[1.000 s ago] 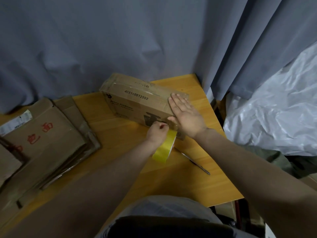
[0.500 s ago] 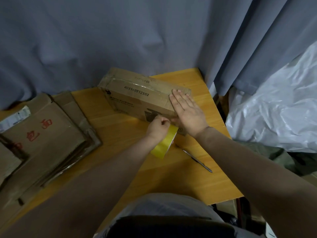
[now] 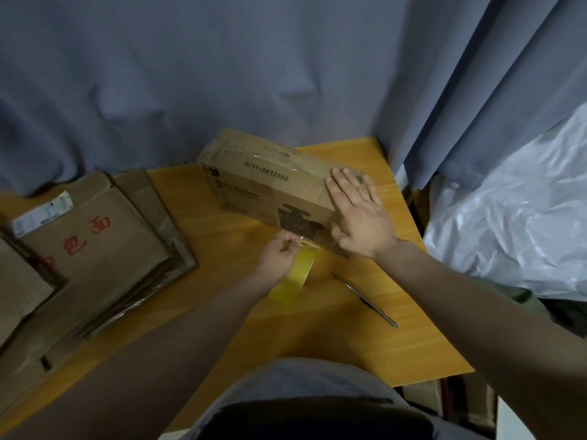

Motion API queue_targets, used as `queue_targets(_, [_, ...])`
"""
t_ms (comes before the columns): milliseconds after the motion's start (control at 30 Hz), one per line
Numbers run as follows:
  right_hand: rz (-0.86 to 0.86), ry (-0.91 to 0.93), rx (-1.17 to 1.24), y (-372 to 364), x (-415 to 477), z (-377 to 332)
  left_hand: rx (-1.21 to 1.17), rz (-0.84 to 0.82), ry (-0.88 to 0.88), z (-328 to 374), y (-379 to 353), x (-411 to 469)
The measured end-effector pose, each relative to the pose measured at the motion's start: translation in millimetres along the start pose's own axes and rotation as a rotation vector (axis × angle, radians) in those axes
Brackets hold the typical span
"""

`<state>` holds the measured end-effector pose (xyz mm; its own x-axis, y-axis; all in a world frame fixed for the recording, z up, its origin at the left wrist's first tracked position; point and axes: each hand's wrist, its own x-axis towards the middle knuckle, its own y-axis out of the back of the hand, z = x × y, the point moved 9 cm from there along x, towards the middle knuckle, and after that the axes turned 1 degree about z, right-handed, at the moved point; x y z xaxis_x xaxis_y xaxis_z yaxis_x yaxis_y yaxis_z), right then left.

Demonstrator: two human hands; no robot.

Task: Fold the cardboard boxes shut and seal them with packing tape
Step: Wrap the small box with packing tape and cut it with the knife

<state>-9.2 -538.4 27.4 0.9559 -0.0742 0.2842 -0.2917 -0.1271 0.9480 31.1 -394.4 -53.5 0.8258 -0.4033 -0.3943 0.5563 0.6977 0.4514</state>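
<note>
Nearest: yellow tape roll [image 3: 293,282] on edge, on the body side of the left hand [image 3: 279,254], whose fingers curl over and pinch its top rim; a thin metal tool [image 3: 365,300] lies on the wooden table [image 3: 365,354] below the right wrist, apart from the roll. Right hand [image 3: 359,214] flat, fingers straight and spread, pressing the right end of the closed cardboard box [image 3: 270,182], which lies just beyond the left hand. Well left of both hands, flattened cartons [image 3: 95,249]; behind the box, grey curtain [image 3: 222,74]; right of the right hand, white plastic sheeting [image 3: 514,217].
</note>
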Motion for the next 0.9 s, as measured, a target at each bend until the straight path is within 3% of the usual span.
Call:
queue_targets(100, [0.253, 0.111, 0.11, 31, -19, -25, -0.033, 0.019, -0.046, 0, 6, -3])
queue_targets(133, [0.234, 0.099, 0.18, 28, -24, -32, -0.036, 0.022, -0.064, 0, 8, -5])
queue_targets(167, [0.142, 0.028, 0.267, 17, -26, -35, -0.038, 0.021, -0.077, -1, 9, -6])
queue_targets(267, [-0.362, -0.411, 0.564, -52, -38, -28, -0.052, 0.005, -0.073, -4, 12, -9])
queue_targets(333, [-0.448, -0.581, 0.786, -72, -43, -31, -0.078, 0.001, -0.058, -6, 14, -10])
queue_targets(433, [-0.313, -0.599, 0.871, -67, -39, -35, -0.165, -0.029, -0.034, -10, 20, -16])
queue_targets(700, [-0.201, -0.364, 0.58, -37, -28, -64, -0.204, -0.123, 0.035, -24, 23, -23])
queue_targets(900, [-0.136, -0.519, 0.797, -39, -33, -55, -0.302, -0.138, 0.077, -39, 23, -25])
